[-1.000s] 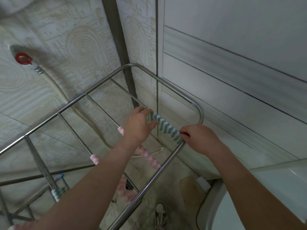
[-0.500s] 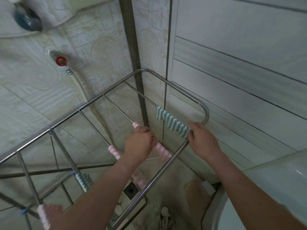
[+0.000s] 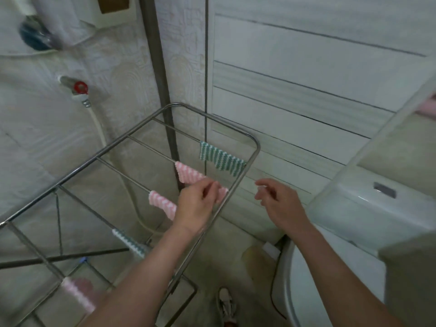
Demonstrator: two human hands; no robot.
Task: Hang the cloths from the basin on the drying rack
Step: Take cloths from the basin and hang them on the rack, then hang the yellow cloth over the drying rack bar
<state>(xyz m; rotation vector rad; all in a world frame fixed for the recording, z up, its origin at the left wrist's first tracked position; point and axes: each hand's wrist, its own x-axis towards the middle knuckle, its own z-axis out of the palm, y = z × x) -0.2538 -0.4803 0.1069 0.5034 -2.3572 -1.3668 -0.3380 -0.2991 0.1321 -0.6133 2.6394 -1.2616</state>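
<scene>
We are pulling our right hand (image 3: pixel 278 199) back from the drying rack (image 3: pixel 256 147). Half a second ago it was resting on the frame beside the green-striped cloth (image 3: pixel 221 159). Now it is hanging clear of the metal, fingers loosely curled and holding nothing.

Our left hand (image 3: pixel 197 201) is staying over the second rail, fingers curled against the near end of the pink-striped cloth (image 3: pixel 188 172). We cannot tell whether it is pinching the fabric or only brushing it.

The green-striped cloth, which both hands were spreading a second ago, is now draping over the farthest rail by the corner of the frame, and neither hand is touching it.

Moving outward, a second pink cloth (image 3: pixel 162 204) is hanging on the third rail and a green-and-white cloth (image 3: pixel 129 241) on the fourth. A blurred pink cloth (image 3: pixel 77 293) is hanging on the rail nearest us.

We are judging the green-striped cloth as hung. The left hand seems to be giving a last tidy before we turn to fetch another. The basin is not showing in this view.
</scene>
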